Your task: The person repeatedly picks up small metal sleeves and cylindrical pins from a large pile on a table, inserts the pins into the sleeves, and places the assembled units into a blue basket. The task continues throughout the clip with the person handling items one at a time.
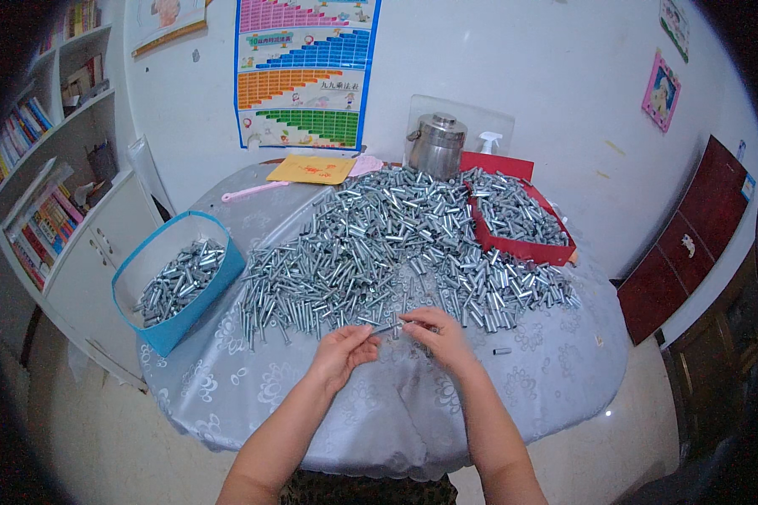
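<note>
Over the near edge of a big pile of metal parts, my left hand [342, 353] pinches a slim silver bolt [386, 328] between thumb and fingertips. My right hand [440, 338] closes its fingertips around the bolt's other end; any small piece held there is too small to make out. The bolt lies almost level between both hands. Just beyond them, long thin bolts [290, 299] crowd the left part of the pile. Short hollow metal sleeves [507, 290] lie toward the right. One sleeve [502, 351] rests by itself on the cloth, right of my right hand.
A blue-rimmed bin [164, 341] of metal parts stands at the left. At the back right is a red box [526, 251] of more parts. A steel pot [438, 145], a yellow envelope [312, 169] and a pink-handled item [255, 192] sit along the table's far side.
</note>
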`<state>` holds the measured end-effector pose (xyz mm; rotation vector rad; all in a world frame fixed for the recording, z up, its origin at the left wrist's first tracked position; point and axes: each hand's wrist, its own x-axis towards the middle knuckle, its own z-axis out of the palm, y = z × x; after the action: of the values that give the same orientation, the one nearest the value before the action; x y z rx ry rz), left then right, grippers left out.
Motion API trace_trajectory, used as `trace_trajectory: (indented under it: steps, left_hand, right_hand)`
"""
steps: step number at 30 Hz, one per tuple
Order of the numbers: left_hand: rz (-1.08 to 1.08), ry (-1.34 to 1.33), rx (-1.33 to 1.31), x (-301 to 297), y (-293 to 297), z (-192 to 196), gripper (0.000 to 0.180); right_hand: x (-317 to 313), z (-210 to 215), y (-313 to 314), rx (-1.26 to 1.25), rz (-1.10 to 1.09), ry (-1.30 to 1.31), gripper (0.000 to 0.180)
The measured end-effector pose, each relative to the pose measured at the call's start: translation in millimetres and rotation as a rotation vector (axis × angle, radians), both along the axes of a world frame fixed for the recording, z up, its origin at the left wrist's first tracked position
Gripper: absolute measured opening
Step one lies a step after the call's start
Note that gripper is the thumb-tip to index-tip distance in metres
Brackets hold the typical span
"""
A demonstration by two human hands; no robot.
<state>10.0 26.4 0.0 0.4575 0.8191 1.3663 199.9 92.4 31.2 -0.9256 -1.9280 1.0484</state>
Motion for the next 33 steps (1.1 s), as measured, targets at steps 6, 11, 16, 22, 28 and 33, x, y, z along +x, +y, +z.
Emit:
trace_trajectory:
  steps: [6, 11, 16, 22, 28, 33]
  left_hand:
    - [0.056, -0.019, -0.022, -3, 1, 5, 0.015]
    - [0.045, -0.002, -0.015, -3, 0, 5, 0.015]
    - [0.043, 0.032, -0.028, -2, 1, 3, 0.017]
    - [0.005, 0.058, -0.049, 2, 0, 6, 0.017]
    - [-0.032, 0.059, -0.039, 0, 1, -1, 0.018]
    - [-0.080, 0.041, -0.063, 0, 1, -4, 0.018]
  right_hand:
    - [27, -3, 11, 0.170, -0.018, -0.511, 0.015]
    - [25, -4, 10, 0.306, -0.003, -0.548, 0.016]
    - [9, 3, 4, -0.244, -0.077, -0.249, 0.015]
    - [1, -9, 4, -0.377, 0.057, 0.229, 0.016]
    - [-5, -9, 0, -0.409, 0.038, 0.244, 0.017]
    - [-9, -12, 0, -0.275, 0.041, 0.137, 0.020]
